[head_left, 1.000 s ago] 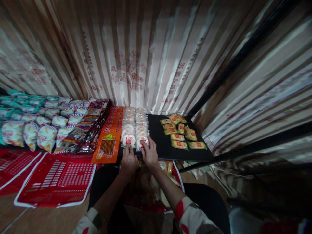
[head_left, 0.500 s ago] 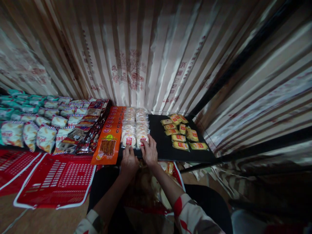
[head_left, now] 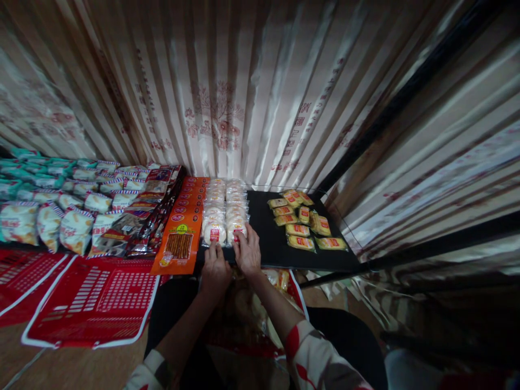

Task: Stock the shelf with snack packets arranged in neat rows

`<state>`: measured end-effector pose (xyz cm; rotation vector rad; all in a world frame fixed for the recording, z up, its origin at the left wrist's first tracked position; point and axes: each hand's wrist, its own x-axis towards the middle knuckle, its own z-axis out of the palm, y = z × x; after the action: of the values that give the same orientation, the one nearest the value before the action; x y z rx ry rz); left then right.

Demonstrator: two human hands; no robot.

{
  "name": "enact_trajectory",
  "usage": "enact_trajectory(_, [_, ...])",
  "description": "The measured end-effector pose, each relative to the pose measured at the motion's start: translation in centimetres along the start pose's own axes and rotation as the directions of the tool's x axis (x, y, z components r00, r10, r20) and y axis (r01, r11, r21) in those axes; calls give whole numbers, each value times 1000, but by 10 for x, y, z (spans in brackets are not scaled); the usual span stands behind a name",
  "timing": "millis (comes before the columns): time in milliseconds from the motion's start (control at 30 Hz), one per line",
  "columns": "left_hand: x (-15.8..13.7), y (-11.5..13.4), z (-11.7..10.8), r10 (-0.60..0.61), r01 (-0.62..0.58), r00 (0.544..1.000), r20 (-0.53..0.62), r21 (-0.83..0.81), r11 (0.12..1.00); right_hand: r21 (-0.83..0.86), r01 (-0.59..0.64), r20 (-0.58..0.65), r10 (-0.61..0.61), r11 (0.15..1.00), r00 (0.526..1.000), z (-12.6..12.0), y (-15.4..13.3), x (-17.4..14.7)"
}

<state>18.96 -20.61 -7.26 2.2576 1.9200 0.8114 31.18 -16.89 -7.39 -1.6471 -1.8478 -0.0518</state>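
Round white rice crackers in clear wrappers form two rows on the black shelf (head_left: 270, 252). At the front of the left row, the fingertips of my left hand (head_left: 216, 268) are closed on the near edge of a rice cracker packet (head_left: 214, 233) with a red label. My right hand (head_left: 247, 252) grips the front packet (head_left: 234, 230) of the right row, thumb on its face and fingers along its right side. An orange snack bag (head_left: 179, 238) with brown sticks pictured on it lies just left of these rows.
Small yellow packets (head_left: 298, 230) lie loosely to the right. Dark snack bags (head_left: 148, 216) and several white bags (head_left: 77, 230) fill the left. Red baskets (head_left: 93, 303) stand below, and another basket (head_left: 300, 295) with packets sits between my legs. A pleated curtain (head_left: 244, 97) hangs behind.
My right hand has shifted very slightly left and toward me at the front packet. My left hand stays at the near edge of the left row.
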Motion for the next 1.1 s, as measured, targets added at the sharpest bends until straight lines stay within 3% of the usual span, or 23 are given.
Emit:
enact_trajectory(333, [-5,1,1,-9,9,1000,11,9,1000,72,52,1,-52,996,999,-3,5,-11])
enact_trajectory(567, [-30,3,-7,68,-67,997,22,-44,997,134,-39,-87,51,990,995,-26,13,-62])
enact_trajectory(667, [-51,12,-10,125,-112,982,139,-98,989,118,-107,-103,120,987,988,-40,26,-97])
enact_trajectory(833, [-86,33,0,80,13,889,451,-199,980,-16,-242,-40,241,970,970,-60,64,-150])
enact_trajectory(967, [-101,47,8,102,40,843,528,-251,967,-84,-343,88,349,936,933,-72,92,-172])
enact_trajectory(1100, [-105,58,3,129,53,794,594,-280,959,-65,-408,269,410,911,872,-80,102,-174])
